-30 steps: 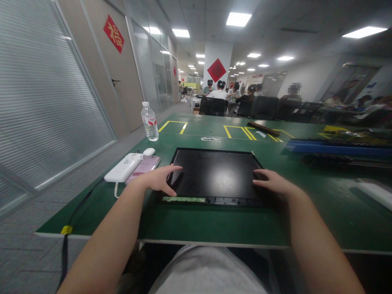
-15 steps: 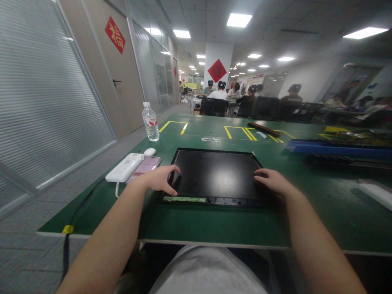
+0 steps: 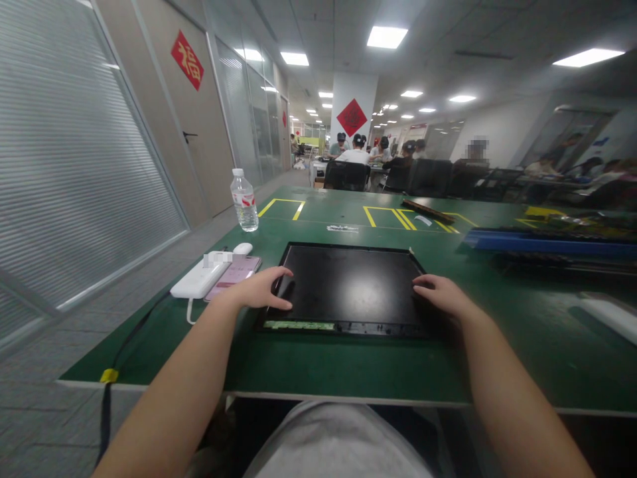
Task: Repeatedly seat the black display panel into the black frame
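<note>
Up comes the thumb of the left hand [image 3: 259, 290], its tip now a touch farther from the black panel's near edge than half a second ago! Thumb and forefinger are spread in a wide curve over the black panel [image 3: 343, 282] at its left side. Over to the right hand [image 3: 445, 295]: two digits reach in at the panel's right edge, a small gap between them, narrower than a second ago; whether they pinch anything, I cannot tell. No shift from the panel itself, flat on the green table [image 3: 348, 368] between both hands, a green strip [image 3: 298, 325] along its near edge. Left of the panel sit the phone [image 3: 233, 277] and white device [image 3: 198, 275]; past its far left corner, the bottle [image 3: 245, 207] stands upright. Off to its right, a blue bar [image 3: 547, 241].
</note>
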Demonstrator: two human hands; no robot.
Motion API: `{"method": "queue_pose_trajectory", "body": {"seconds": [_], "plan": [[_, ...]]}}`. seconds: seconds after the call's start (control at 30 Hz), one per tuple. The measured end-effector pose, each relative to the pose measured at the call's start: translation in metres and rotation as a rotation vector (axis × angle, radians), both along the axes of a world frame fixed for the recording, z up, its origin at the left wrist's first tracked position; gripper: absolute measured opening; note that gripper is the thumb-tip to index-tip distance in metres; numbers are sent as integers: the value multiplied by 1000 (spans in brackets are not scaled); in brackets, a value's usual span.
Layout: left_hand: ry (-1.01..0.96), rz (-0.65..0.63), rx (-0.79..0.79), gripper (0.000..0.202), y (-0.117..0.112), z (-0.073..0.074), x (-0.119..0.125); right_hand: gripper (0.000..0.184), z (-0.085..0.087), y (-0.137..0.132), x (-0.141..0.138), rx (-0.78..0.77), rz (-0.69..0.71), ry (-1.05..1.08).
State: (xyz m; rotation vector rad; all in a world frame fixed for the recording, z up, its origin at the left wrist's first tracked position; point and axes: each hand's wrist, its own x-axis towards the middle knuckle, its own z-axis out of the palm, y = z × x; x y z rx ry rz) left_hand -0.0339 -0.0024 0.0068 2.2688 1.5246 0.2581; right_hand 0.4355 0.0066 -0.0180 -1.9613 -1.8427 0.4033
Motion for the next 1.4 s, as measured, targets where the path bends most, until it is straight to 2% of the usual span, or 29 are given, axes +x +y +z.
{"method": "queue_pose_trajectory", "body": {"seconds": [0.07, 0.13, 0.27, 0.43, 0.57, 0.7, 0.8, 0.9, 1.03, 1.1, 1.23, 1.4], "plan": [[-30, 18, 108, 56, 8, -9, 0, 24, 0, 1, 1, 22, -7, 7], [-23, 16, 183, 46, 16, -17, -1, 24, -1, 2, 3, 38, -30, 13], [10, 100, 241, 49, 22, -24, -1, 26, -4, 7, 10, 69, -114, 17], [7, 169, 151, 52, 17, -19, 5, 37, -8, 13, 17, -12, -258, 38], [-53, 242, 117, 53, 15, -17, 9, 34, -8, 13, 16, -65, -257, 12], [-140, 304, 113, 49, 19, -22, 7, 29, -8, 12, 14, -77, -222, -31], [-285, 344, 126, 46, 23, -27, 5, 27, -10, 13, 13, -60, -216, -58], [-529, 389, 123, 43, 22, -24, 7, 25, -11, 13, 12, -54, -219, -84], [-937, 492, -60, 51, 12, -10, 16, 27, -12, 13, 11, -52, -215, -98], [-1082, 533, -145, 50, 7, -2, 21, 27, -14, 13, 11, -50, -212, -101], [-1183, 623, -212, 45, 4, 5, 27, 27, -17, 15, 12, -31, -213, -108], [-1247, 709, -291, 45, 8, 3, 28, 27, -16, 15, 12, -29, -221, -122]]}}
